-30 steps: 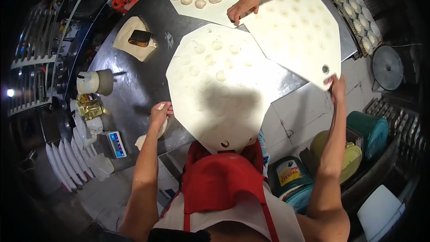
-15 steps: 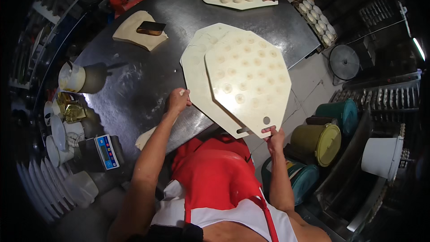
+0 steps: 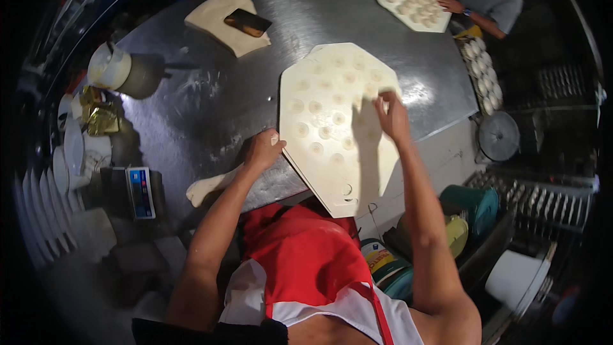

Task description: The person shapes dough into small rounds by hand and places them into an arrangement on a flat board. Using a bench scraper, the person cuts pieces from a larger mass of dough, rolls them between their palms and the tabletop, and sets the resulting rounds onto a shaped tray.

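Observation:
Two cream octagonal boards, stacked, rest in front of me, the upper board (image 3: 338,128) dotted with round hollows and with cut-out holes at its near end. My left hand (image 3: 265,147) is closed on a dough piece beside the boards' left edge; a long dough strip (image 3: 204,193) lies below it along the table edge. My right hand (image 3: 391,114) is over the upper board's right part, fingers curled together and casting a shadow; what, if anything, they hold I cannot make out.
The steel table (image 3: 319,6) bears a dough slab (image 3: 217,32) with a dark phone-shaped object, a pot (image 3: 102,67) and a scale (image 3: 142,191). A co-worker (image 3: 485,3) handles a board of dough balls (image 3: 415,3) at back right. Lidded buckets (image 3: 469,207) stand below right.
The board in my right hand has come down square onto the other one. My right hand has left its near handle and moved up over it. The co-worker's board has moved toward the back right.

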Motion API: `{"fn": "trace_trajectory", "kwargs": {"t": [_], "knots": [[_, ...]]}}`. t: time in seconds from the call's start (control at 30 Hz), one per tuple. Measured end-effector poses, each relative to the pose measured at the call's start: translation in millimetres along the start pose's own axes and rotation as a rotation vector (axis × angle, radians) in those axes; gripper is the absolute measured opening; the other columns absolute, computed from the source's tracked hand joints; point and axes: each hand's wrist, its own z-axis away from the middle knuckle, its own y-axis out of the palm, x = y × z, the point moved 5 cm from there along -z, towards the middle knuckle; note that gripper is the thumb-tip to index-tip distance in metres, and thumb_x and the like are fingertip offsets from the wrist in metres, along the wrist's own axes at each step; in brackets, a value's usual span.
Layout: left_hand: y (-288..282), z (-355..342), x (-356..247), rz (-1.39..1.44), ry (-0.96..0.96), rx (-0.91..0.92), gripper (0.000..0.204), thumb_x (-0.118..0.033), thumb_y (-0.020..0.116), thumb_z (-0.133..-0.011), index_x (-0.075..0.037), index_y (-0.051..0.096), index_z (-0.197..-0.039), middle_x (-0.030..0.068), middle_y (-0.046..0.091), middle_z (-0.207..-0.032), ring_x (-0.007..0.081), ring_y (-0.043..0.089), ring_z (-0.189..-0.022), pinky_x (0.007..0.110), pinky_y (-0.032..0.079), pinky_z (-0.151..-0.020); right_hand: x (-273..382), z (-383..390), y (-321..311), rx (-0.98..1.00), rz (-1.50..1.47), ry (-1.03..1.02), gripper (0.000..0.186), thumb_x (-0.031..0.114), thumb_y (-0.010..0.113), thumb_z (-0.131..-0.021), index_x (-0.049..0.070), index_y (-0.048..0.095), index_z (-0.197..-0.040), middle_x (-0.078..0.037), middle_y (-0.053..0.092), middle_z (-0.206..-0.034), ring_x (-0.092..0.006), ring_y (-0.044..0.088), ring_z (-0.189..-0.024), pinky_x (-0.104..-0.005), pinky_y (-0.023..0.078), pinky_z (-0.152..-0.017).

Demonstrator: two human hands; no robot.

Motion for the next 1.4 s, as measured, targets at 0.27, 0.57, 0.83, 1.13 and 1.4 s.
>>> {"fn": "trace_trajectory", "kwargs": {"t": [0.27,0.57,0.83,1.13,1.4], "knots": [[0,15,-18,0.013,-0.125,-0.028,0.025,-0.024,0.081,-0.095,-0.004,0.068,-0.101,0.0124,0.074,-0.089,0.0212,0.07,-0.082,0.04,0.054,-0.077,-1,-199,92,0.191,-0.104,-0.38,0.058,0.028,0.075,-0.098,0.0,0.059,-0.146,-0.027,0.065,-0.139,-0.0465,0.06,-0.126,-0.051,0.047,-0.113],[-29,25,-19,-0.099,-0.156,-0.147,0.037,-0.018,0.069,-0.099,-0.008,0.058,-0.133,0.0209,0.069,-0.12,0.0297,0.072,-0.103,0.042,0.054,-0.096,4,-197,100,0.156,-0.054,-0.38,0.052,0.029,0.074,-0.098,0.002,0.062,-0.142,-0.023,0.067,-0.132,-0.0432,0.059,-0.124,-0.0507,0.046,-0.11],[-91,43,-9,0.414,-0.106,0.12,0.085,0.016,0.054,-0.101,-0.014,0.024,-0.175,0.0141,0.069,-0.13,0.0188,0.072,-0.112,0.032,0.054,-0.106,90,-102,122,0.217,-0.479,-0.128,0.05,0.015,0.073,-0.096,0.0,0.061,-0.143,-0.017,0.074,-0.12,-0.0308,0.073,-0.103,-0.0439,0.056,-0.095],[-141,70,-14,0.562,0.202,0.187,0.048,-0.006,0.061,-0.104,-0.004,0.053,-0.151,0.0089,0.072,-0.114,0.0138,0.067,-0.102,0.029,0.054,-0.095,323,69,117,0.639,-0.62,0.028,0.023,0.006,0.076,-0.098,-0.004,0.069,-0.117,-0.018,0.074,-0.111,-0.0291,0.075,-0.098,-0.0415,0.06,-0.087],[-148,95,-6,0.033,0.309,0.315,0.037,-0.03,0.059,-0.11,0.006,0.066,-0.108,0.0196,0.073,-0.086,0.0342,0.071,-0.079,0.047,0.054,-0.077,328,97,123,0.587,-0.28,0.114,0.051,0.045,0.068,-0.107,-0.005,0.064,-0.11,-0.025,0.072,-0.09,-0.0366,0.072,-0.084,-0.0475,0.056,-0.076]]}}
